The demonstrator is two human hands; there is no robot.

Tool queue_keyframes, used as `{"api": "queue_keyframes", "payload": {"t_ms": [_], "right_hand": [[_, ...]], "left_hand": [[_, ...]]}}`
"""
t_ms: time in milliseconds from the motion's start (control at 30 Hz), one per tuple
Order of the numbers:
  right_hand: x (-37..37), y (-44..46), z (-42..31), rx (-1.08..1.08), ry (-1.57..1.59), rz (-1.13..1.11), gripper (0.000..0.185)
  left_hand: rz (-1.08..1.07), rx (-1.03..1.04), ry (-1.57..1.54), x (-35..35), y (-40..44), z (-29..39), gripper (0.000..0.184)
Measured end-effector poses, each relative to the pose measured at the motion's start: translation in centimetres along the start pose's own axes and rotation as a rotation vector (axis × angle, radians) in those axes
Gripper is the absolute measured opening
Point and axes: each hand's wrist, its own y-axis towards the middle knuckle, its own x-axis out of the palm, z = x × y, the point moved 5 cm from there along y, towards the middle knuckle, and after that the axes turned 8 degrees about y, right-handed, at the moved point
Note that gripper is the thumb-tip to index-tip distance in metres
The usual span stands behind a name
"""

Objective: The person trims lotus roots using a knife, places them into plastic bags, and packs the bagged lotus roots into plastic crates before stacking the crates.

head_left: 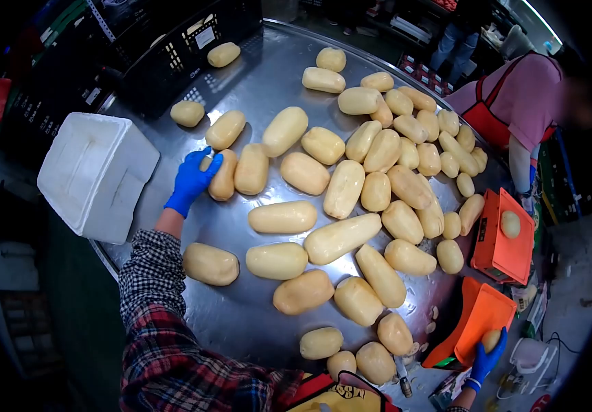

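Many pale yellow, peeled root vegetables lie across a metal table; their exact kind is not certain. At the table's left side my left hand, in a blue glove, has its fingers closed on a small peeled root vegetable, partly hidden by the fingers. Longer ones lie right beside it. My right hand, also blue-gloved, is low at the right. It grips a rounded peeled root vegetable at the lower end of an orange tray.
A white foam box stands tilted at the left edge. Black crates line the back left. Another orange tray holds one vegetable. A knife lies at the front edge near peelings. A co-worker in pink stands at the right.
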Motion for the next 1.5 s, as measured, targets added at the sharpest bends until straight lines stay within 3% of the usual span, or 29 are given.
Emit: {"api": "queue_keyframes", "payload": {"t_ms": [100,167,300,467,567,600,700,800,900,967,1000,1133,1400,1500], "right_hand": [[0.0,-0.3,1.5,-0.040,0.025,0.016,0.075],[0.2,0.2,1.4,-0.116,0.007,0.010,0.074],[0.4,-0.3,-1.4,-0.084,0.021,0.024,0.073],[-0.4,-0.4,-3.2,-0.101,-0.072,0.001,0.082],[-0.6,-0.2,-3.4,-0.106,-0.121,-0.005,0.086],[-0.7,-0.2,-3.1,-0.093,-0.074,-0.031,0.085],[-0.9,-0.6,-3.0,0.012,0.169,-0.053,0.084],[-0.8,-1.9,-2.4,0.154,0.545,0.025,0.074],[-1.0,-4.6,-4.3,0.606,1.158,0.058,0.066],[0.0,-6.5,-4.6,0.776,1.577,-0.071,0.066],[-0.4,-7.2,-6.3,0.760,1.695,-0.101,0.067],[0.3,-9.6,-7.5,0.719,2.026,-0.207,0.072],[1.0,-15.6,-7.6,0.781,2.165,-0.290,0.068],[1.9,-18.5,-5.6,0.651,1.782,-0.210,0.055]], "left_hand": [[-0.067,0.085,-0.003,0.8,-2.2,2.2,0.071],[-0.135,0.022,0.194,0.8,-4.2,4.1,0.081],[-0.194,0.005,0.103,1.4,-6.7,5.2,0.100],[-0.324,0.025,0.241,-0.3,-11.0,7.7,0.105],[-0.620,0.015,0.277,0.0,-13.1,8.4,0.104],[-0.718,-0.024,0.216,-0.5,-13.9,9.6,0.096],[-0.483,0.230,0.102,3.3,-15.5,5.6,0.086],[-0.366,0.268,0.101,2.6,-16.7,7.1,0.083],[-0.247,0.363,0.089,1.4,-18.4,8.6,0.080],[-0.199,0.486,0.110,1.4,-19.6,9.2,0.076],[-0.174,0.518,0.165,0.7,-20.3,10.5,0.065],[-0.144,0.576,0.120,-0.1,-22.0,13.0,0.049],[-0.011,0.722,-0.058,-3.3,-28.1,20.4,0.050],[-0.074,0.779,-0.136,-3.2,-31.7,21.6,0.051]]}}
